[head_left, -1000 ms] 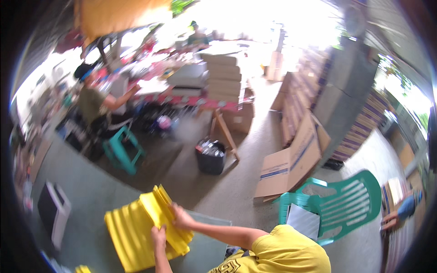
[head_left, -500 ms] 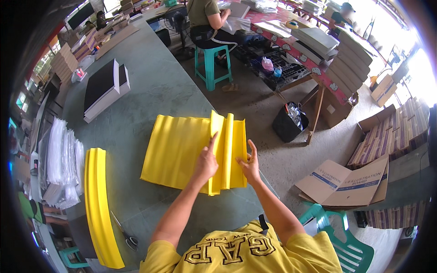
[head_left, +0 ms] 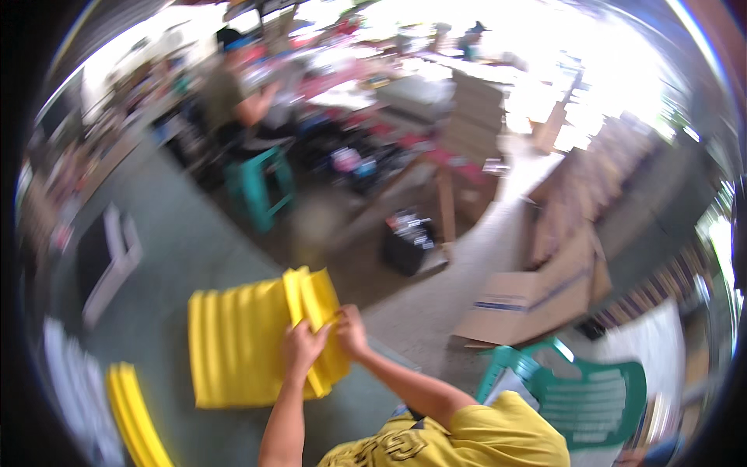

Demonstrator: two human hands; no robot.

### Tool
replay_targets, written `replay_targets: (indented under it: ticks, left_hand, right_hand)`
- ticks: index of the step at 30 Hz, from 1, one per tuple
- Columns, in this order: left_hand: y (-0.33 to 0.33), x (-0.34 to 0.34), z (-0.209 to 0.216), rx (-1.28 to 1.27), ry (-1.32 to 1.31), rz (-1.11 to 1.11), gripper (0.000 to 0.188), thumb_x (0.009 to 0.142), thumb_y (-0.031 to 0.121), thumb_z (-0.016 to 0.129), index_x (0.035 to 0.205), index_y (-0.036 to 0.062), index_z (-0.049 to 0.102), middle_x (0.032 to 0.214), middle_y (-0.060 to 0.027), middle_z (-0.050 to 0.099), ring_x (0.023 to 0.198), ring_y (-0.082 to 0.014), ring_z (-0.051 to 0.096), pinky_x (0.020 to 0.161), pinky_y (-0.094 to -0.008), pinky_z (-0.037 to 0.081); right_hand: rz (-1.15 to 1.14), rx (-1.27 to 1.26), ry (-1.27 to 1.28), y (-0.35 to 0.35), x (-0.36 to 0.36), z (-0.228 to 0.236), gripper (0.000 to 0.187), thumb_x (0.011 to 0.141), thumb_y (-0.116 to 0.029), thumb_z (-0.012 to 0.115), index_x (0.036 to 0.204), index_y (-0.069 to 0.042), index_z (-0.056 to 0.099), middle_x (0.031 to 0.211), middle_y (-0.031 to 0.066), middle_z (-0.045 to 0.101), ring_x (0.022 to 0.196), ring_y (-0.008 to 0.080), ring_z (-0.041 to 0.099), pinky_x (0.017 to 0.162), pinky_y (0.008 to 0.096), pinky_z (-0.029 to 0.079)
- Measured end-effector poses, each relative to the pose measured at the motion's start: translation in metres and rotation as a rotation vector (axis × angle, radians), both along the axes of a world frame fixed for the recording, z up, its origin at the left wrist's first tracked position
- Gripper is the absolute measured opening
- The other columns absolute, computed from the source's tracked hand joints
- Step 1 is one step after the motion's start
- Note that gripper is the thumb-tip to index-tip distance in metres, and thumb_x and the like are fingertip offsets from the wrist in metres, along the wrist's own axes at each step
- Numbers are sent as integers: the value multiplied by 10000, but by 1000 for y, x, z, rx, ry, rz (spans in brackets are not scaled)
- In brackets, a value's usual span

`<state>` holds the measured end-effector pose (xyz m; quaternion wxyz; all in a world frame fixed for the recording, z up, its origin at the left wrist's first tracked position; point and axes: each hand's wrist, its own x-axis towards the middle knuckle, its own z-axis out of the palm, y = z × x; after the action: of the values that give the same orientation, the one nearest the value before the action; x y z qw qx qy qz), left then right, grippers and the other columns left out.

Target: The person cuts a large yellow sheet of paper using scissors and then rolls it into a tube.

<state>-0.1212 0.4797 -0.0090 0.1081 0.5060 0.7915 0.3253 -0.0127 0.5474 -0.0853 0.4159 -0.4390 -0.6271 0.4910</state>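
A stack of creased yellow sheets (head_left: 240, 342) lies near the table's right edge, its right part folded up into upright pleats. My left hand (head_left: 303, 345) is closed on the front of the pleated part, fingers bent against it. Beside it, my right hand (head_left: 352, 333) pinches the folded yellow material at its right edge. The fingertips of both hands are partly hidden in the folds, and the picture is smeared by motion. Whether the stack's material is paper or plastic cannot be told.
A narrow folded yellow strip (head_left: 138, 416) and clear plastic sleeves (head_left: 74, 397) lie at the left. Farther back on the table is a black-and-white stack (head_left: 109, 261). At right are a green chair (head_left: 591, 397), an open carton (head_left: 537, 300) and a black bin (head_left: 408, 245). A co-worker (head_left: 226, 97) sits beyond.
The view has swung to the right. My hands have come closer together on the pleats, and my right hand, spread at the edge before, now pinches the material. My left index finger no longer points out straight.
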Motion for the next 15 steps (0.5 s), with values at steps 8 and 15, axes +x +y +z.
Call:
replay_targets:
  ticks: [8, 15]
  left_hand:
    - [8, -3, -9, 52, -43, -20, 230, 718, 185, 631, 698, -37, 573, 693, -229, 532, 708, -385, 521, 651, -465, 426]
    - [-2, 6, 12, -94, 95, -2, 463, 665, 386, 724, 764, -44, 585, 828, -230, 552, 776, -369, 554, 690, -441, 461]
  right_hand:
    - [231, -504, -153, 10, 0, 67, 224, 825, -211, 605, 983, -56, 642, 941, 59, 644, 889, 138, 582, 795, 286, 448]
    - [-12, -323, 126, -4, -6, 25, 336, 870, -97, 462, 1197, -22, 448, 1106, 96, 532, 1027, 160, 500, 865, 300, 416]
